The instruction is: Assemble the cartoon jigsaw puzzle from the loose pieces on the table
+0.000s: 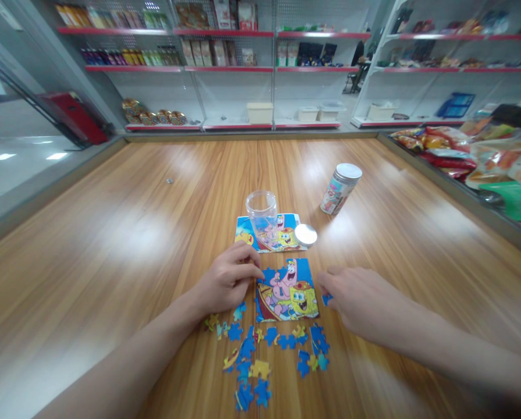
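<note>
A partly joined jigsaw puzzle (286,291) with a pink starfish and a yellow sponge character lies in front of me. My left hand (234,276) rests at its left edge, fingers loosely bent and apart, a fingertip touching the upper left side. Just right of the puzzle, my right hand (350,291) is closed, with a blue puzzle piece (327,299) at its fingertips, mostly hidden. Loose puzzle pieces (260,369), blue and yellow, are scattered below. Behind the puzzle lies a picture sheet (286,238) of the same scene, bearing a clear plastic jar (261,215) and a silver lid (306,234).
A printed can (339,189) with a silver lid stands at the back right of the wooden table (177,233). A tiny object (169,181) lies at the back left. Snack bags (452,151) are heaped beyond the right rim. Stocked shelves (225,68) line the far wall.
</note>
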`<state>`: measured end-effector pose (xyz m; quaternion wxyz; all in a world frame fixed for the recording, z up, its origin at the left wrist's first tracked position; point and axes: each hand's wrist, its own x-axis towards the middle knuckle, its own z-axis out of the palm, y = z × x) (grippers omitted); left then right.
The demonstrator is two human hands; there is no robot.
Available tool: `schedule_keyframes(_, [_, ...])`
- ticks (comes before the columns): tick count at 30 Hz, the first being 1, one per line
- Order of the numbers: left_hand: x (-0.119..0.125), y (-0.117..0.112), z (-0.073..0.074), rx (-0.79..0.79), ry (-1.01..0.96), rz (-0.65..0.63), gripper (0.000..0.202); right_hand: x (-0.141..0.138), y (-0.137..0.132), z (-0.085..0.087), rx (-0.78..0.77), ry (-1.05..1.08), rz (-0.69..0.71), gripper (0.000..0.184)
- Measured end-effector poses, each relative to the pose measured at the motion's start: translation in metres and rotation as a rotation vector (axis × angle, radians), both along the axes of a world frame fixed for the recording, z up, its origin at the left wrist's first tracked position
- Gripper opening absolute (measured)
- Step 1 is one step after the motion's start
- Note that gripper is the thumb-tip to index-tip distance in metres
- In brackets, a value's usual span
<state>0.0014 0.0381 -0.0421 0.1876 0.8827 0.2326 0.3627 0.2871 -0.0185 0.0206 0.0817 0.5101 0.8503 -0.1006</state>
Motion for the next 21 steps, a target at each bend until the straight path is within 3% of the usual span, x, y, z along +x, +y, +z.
schedule_keyframes(6, [-0.003, 0.000, 0.001, 0.008, 0.043, -0.073, 0.035, 0.002, -0.004, -0.001, -0.009, 0.024, 0.021, 0.024])
schedule_keyframes(10, [-0.001, -0.002, 0.004, 0.004, 0.095, -0.130, 0.038, 0.001, -0.002, 0.005, -0.065, 0.156, -0.004, 0.024])
schedule_keyframes(15, [0.004, -0.004, 0.009, 0.011, 0.171, -0.189, 0.042, -0.009, 0.027, -0.001, -0.220, 0.593, -0.179, 0.014])
schedule_keyframes(18, [0.006, -0.004, 0.009, 0.006, 0.179, -0.195, 0.047, -0.019, 0.050, -0.014, -0.302, 0.909, -0.255, 0.021])
schedule_keyframes(21, [0.006, -0.004, 0.008, -0.010, 0.191, -0.207, 0.049, -0.027, 0.062, -0.025, -0.402, 1.092, -0.283, 0.027])
